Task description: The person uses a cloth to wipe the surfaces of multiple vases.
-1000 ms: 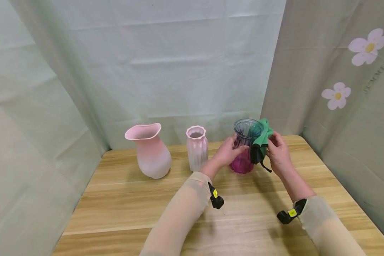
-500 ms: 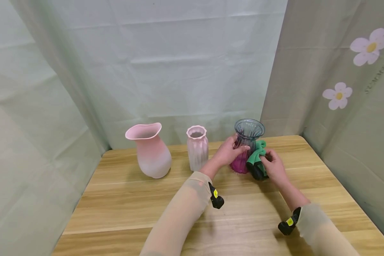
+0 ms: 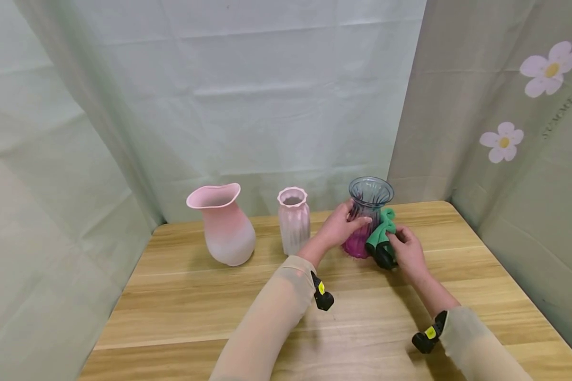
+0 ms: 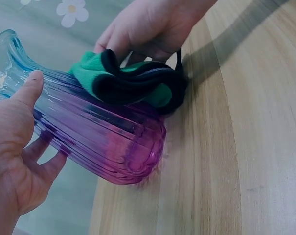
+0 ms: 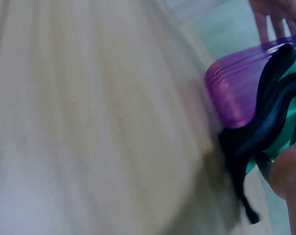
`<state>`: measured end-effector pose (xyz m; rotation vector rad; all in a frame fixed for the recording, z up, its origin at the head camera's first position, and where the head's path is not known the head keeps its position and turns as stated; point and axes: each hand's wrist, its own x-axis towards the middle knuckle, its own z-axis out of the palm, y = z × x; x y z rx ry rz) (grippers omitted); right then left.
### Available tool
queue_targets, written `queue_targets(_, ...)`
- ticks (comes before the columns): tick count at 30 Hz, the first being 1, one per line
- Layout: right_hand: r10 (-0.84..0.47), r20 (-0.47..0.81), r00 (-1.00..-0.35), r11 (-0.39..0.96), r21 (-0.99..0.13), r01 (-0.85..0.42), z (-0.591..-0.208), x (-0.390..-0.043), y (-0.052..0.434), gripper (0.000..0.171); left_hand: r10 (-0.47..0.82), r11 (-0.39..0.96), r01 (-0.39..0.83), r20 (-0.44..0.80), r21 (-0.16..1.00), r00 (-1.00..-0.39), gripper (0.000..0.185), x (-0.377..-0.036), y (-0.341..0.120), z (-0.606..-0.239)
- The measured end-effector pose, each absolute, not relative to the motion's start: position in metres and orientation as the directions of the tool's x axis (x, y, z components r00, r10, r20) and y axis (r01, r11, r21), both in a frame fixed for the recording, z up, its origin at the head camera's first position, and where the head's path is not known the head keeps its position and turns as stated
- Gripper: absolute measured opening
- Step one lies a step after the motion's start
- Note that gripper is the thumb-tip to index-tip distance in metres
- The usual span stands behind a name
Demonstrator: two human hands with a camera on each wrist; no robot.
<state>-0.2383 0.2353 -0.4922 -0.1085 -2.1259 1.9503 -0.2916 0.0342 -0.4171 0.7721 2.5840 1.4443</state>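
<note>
A ribbed glass vase (image 3: 371, 191), bluish at the flared rim and purple toward its base, stands upright near the table's back edge. My left hand (image 3: 338, 226) grips its left side, thumb across the front and fingers behind, as the left wrist view shows through the glass (image 4: 106, 134). In my right hand (image 3: 410, 255) is a bunched green cloth with black edging (image 3: 382, 235), pinched and pressed against the vase's lower right side. A black loop hangs from the cloth (image 5: 280, 112) in the right wrist view. My right fingertips are partly hidden behind the cloth.
Left of my hands stands a narrow pale pink fluted vase (image 3: 294, 225). Farther left is a wide-mouthed pink and white vase (image 3: 229, 233). All rest on a wooden table (image 3: 181, 317) with a pale curtain (image 3: 267, 106) close behind.
My right hand has moved the cloth from near the vase's rim down to its lower right side. The left hand keeps the vase in the same place.
</note>
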Motion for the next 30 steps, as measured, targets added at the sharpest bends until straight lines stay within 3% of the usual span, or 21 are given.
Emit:
queue_targets(7, 0.256, 0.163, -0.953, -0.074, -0.979, -0.188, -0.457, -0.242, 0.225, 0.003, 0.457, 0.439, 0.384, 0.166, 0.812, -0.874, 0.067, -0.29, 0.034, -0.415)
queue_targets(12, 0.211, 0.207, -0.955, -0.306, -0.914, -0.266, -0.432, -0.242, 0.226, 0.014, 0.455, 0.461, 0.387, 0.161, 0.799, -0.876, 0.065, -0.29, 0.034, -0.415)
queue_targets(17, 0.215, 0.204, -0.955, -0.497, -0.819, -0.287, -0.416, -0.241, 0.23, 0.018, 0.452, 0.477, 0.368, 0.136, 0.798, -0.882, 0.075, -0.288, 0.034, -0.414)
queue_targets(21, 0.196, 0.189, -0.962, -0.527, -0.807, -0.266, -0.412, -0.241, 0.232, 0.016, 0.438, 0.483, 0.337, 0.111, 0.808, -0.892, 0.079, -0.288, 0.034, -0.414)
queue_targets(30, 0.152, 0.186, -0.971, -0.425, -0.874, -0.234, -0.418, -0.246, 0.232, 0.012, 0.462, 0.46, 0.373, 0.142, 0.805, -0.875, 0.067, -0.291, 0.033, -0.416)
